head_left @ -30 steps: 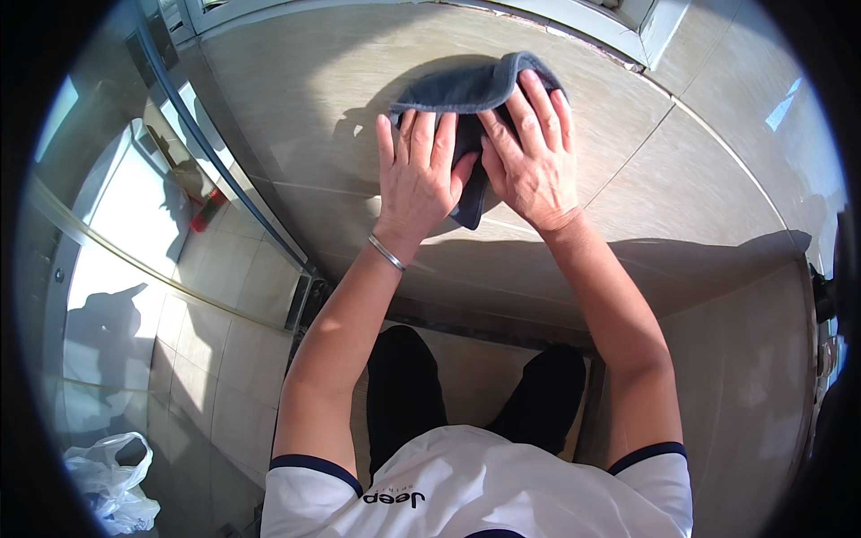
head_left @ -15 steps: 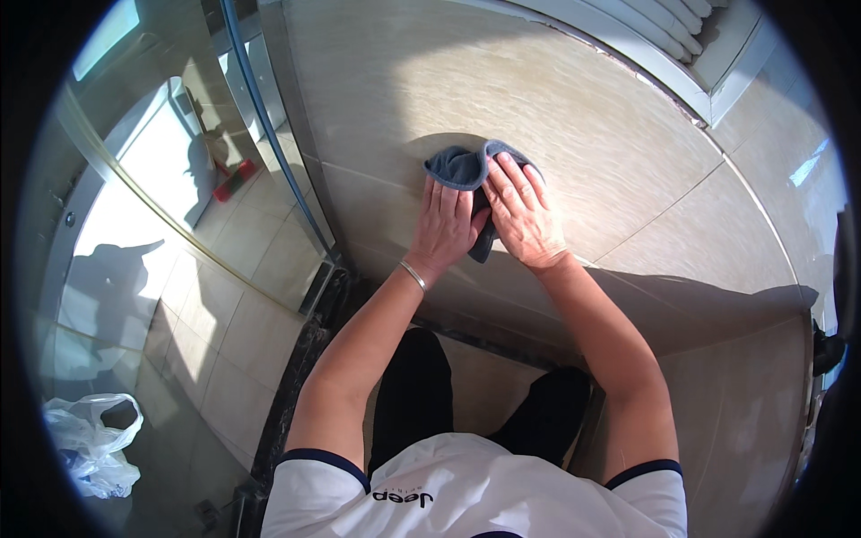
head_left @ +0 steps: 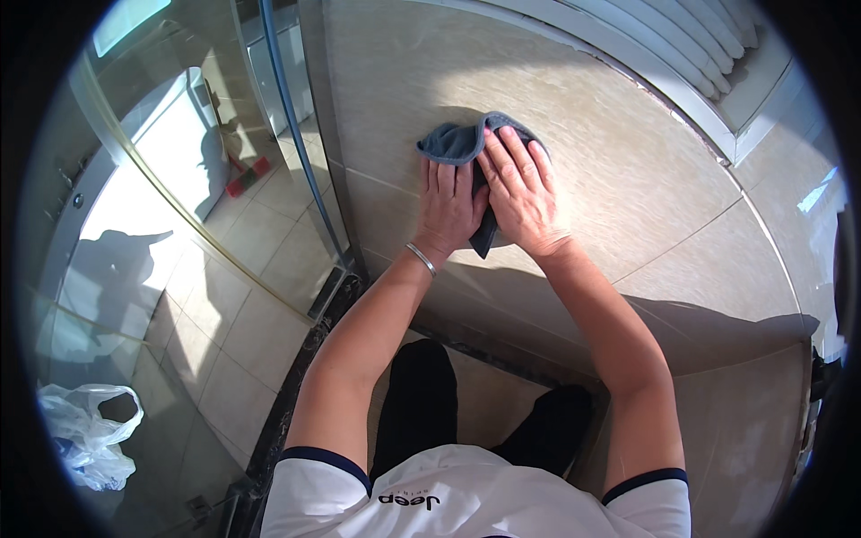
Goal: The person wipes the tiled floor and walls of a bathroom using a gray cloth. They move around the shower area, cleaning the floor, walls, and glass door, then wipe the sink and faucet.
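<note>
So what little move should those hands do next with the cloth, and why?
Maybe smooth the grey cloth flatter against the tiled surface. Its top edge looks curled and bunched above the left hand, while the right hand lies spread over its other side. I think a flatter cloth could touch more of the tiles.

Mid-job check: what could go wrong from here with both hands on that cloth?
1. The dark cloth is bunched, its top edge curled up by the left hand and right hand; it could slip, leaving fingers rubbing bare tile.
2. The metal bracelet on the left wrist might scrape the tiled wall if that wrist presses in.
</note>
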`<state>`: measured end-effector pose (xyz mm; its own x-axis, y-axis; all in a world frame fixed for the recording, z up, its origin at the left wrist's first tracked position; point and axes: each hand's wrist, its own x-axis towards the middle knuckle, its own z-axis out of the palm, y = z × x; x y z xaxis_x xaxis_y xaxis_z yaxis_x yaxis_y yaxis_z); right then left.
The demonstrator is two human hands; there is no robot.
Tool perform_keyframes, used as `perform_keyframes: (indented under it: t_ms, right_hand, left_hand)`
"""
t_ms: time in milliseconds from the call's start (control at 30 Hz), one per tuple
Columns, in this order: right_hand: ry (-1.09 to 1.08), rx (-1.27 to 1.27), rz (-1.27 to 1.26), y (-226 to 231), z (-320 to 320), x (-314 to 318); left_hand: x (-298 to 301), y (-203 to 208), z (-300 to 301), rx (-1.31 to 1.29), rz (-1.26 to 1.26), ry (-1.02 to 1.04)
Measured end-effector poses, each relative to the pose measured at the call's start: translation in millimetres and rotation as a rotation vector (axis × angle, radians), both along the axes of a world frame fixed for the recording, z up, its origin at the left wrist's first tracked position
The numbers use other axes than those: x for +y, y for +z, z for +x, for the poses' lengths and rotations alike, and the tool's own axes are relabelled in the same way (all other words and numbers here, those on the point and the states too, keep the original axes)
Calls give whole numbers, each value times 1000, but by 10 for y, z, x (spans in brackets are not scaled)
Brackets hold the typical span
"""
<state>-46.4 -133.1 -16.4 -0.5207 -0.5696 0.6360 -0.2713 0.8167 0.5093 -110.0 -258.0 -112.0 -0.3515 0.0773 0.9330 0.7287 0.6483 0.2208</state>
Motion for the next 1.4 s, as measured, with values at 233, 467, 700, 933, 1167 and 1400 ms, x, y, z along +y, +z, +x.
perform_keyframes:
  t_ms: [233, 467, 700, 933, 1167, 1400]
  right_hand:
    - [113, -54, 21, 91, -132, -155]
    - [111, 234, -14, 985, -484, -533]
    - [41, 71, 246, 7, -455, -613]
    - [181, 76, 120, 209, -630, -783]
    - [270, 249, 51, 738, -995, -1164]
    - [171, -52, 220, -629, -808, -820]
  left_hand:
    - [-283, 39, -59, 30, -47, 18]
    - [-438, 1084, -437, 209, 106, 102]
    - [-461, -150, -170, -104, 144, 126]
    - [-700, 68, -331, -129, 56, 129]
    - [-1073, 826, -704, 125, 131, 136]
    - [-747, -684, -290, -316, 136, 124]
